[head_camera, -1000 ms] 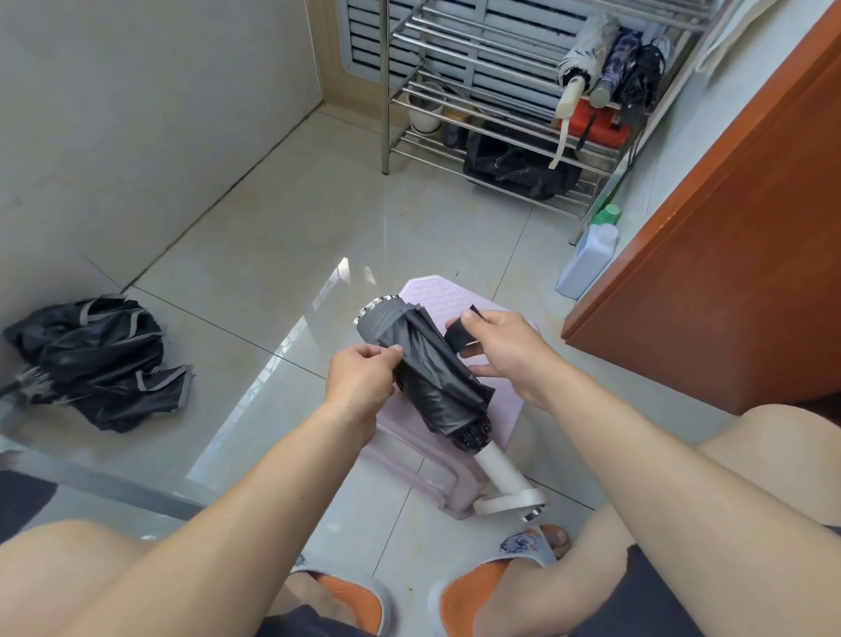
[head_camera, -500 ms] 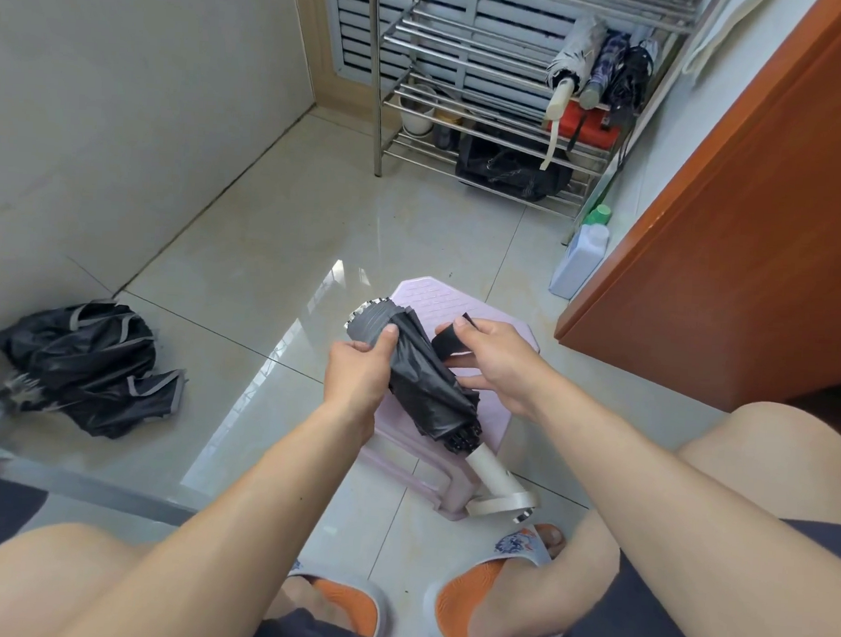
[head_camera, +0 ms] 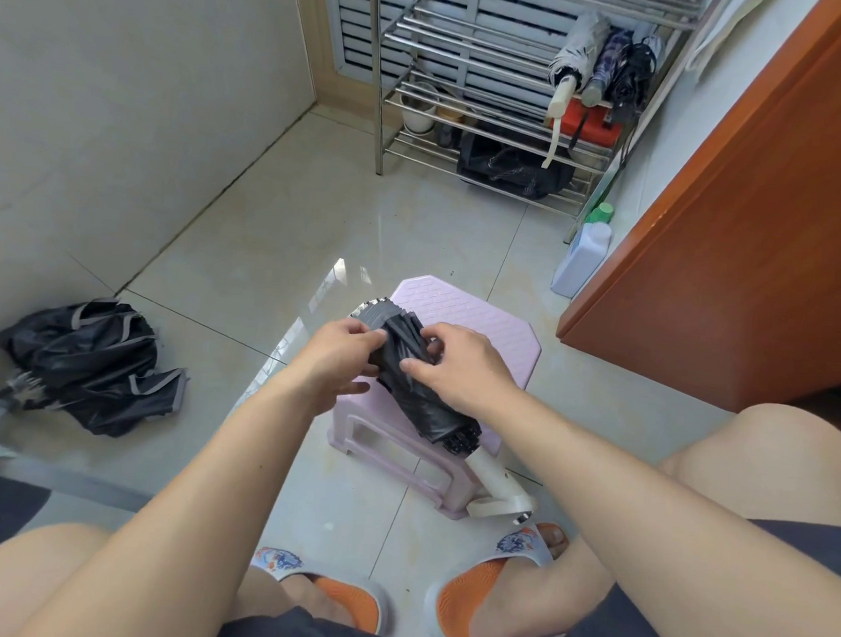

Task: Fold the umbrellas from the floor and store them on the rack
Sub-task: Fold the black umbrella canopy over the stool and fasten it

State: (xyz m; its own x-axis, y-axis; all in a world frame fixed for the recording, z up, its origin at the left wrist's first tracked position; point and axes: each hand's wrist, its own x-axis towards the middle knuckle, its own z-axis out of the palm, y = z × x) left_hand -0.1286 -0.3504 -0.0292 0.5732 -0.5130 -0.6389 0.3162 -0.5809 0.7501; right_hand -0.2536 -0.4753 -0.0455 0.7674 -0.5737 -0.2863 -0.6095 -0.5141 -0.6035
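Observation:
A rolled black umbrella (head_camera: 431,406) with a white handle (head_camera: 495,483) is held over a pink stool (head_camera: 458,310). My left hand (head_camera: 341,358) grips its upper part from the left. My right hand (head_camera: 459,369) lies across the roll, fingers curled on its top and pinching the fabric. A second black umbrella (head_camera: 90,359) lies crumpled and unfolded on the floor at the left. The metal rack (head_camera: 470,67) stands at the far wall with three folded umbrellas (head_camera: 602,65) on its right side.
A white bottle with a green cap (head_camera: 582,258) stands beside the rack, against an orange-brown cabinet (head_camera: 734,247) on the right. A black bag (head_camera: 509,169) and a red box (head_camera: 589,122) sit on the rack's lower shelves. My knees and orange slippers fill the foreground.
My right hand has moved from the strap at the side onto the top of the roll. The left hand has closed further round the umbrella's upper end.

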